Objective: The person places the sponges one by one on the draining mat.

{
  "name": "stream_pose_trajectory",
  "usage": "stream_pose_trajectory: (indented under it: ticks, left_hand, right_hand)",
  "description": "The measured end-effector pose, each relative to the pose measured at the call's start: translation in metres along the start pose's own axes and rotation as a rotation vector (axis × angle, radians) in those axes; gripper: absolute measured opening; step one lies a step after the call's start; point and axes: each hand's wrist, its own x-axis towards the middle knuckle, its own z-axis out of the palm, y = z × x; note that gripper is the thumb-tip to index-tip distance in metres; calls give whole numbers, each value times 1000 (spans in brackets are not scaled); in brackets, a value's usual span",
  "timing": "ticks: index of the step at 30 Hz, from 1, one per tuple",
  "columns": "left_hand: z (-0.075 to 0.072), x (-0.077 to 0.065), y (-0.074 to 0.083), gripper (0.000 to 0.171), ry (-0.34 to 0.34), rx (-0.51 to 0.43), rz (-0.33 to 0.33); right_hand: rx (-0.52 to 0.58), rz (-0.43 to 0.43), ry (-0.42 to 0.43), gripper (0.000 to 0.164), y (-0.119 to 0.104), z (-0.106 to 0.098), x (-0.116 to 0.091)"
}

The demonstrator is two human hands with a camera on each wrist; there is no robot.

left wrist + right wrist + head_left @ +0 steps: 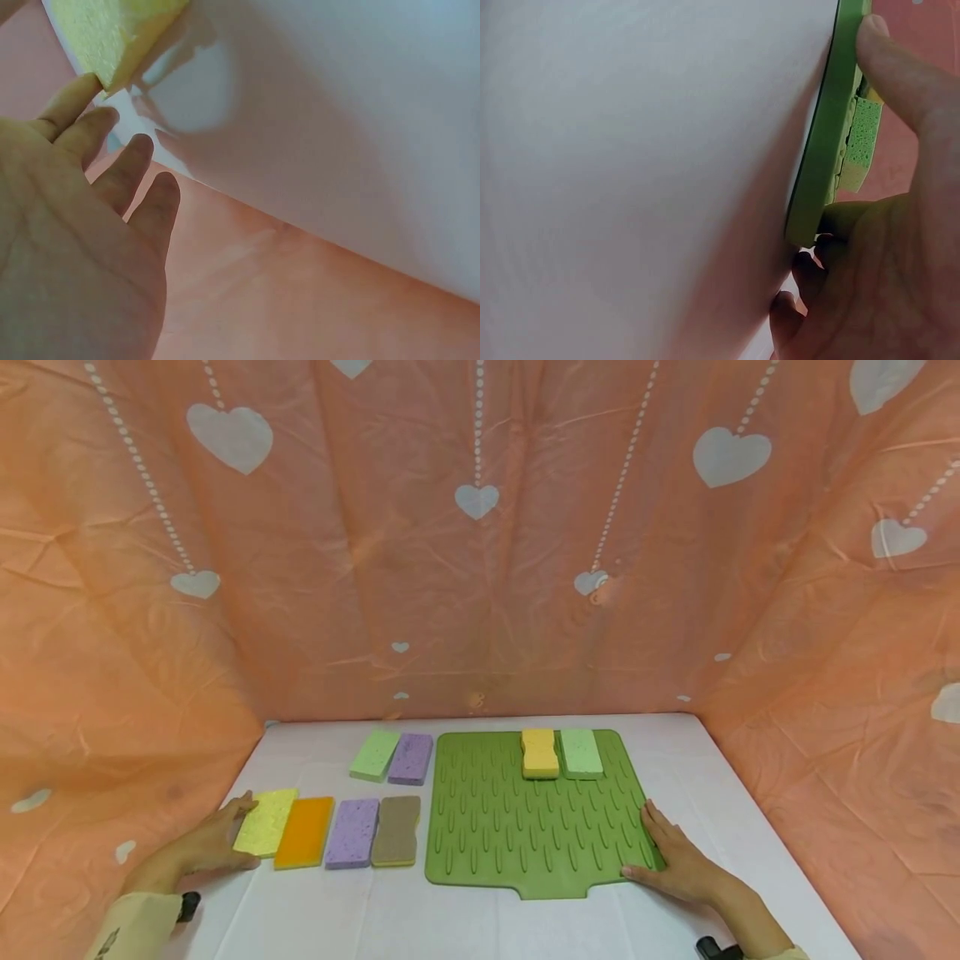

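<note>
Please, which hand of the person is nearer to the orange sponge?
The left hand. It touches the pale yellow sponge, directly beside the orange sponge; the right hand is much farther, at the right edge of the green mat.

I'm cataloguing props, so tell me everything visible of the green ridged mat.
The green, roughly square, rubbery-looking mat lies flat on the white table, rows of elongated ridges on top. Its corners are rounded; a broad tab juts from the near edge. On it, right of centre near the far edge, lie a yellow, waisted sponge and a pale green rectangular sponge. The right hand spans its near right corner, thumb touching it.
</note>
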Motion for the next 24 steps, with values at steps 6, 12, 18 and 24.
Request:
stream_pose_trajectory:
  ticks: [6,12,18,24]
  left_hand:
    - [2,1,-2,96,15,-5,15]
    - [2,3,-2,89,58,37,42]
    - [1,3,0,103,51,67,29]
    - [-1,4,0,117,27,100,17]
  right_hand:
    - [1,-3,2,114,1,0,0]
    - [4,-5,9,114,0,0,0]
    - [19,-34,37,114,3,2,0]
    - [12,-63,68,114,7,3,0]
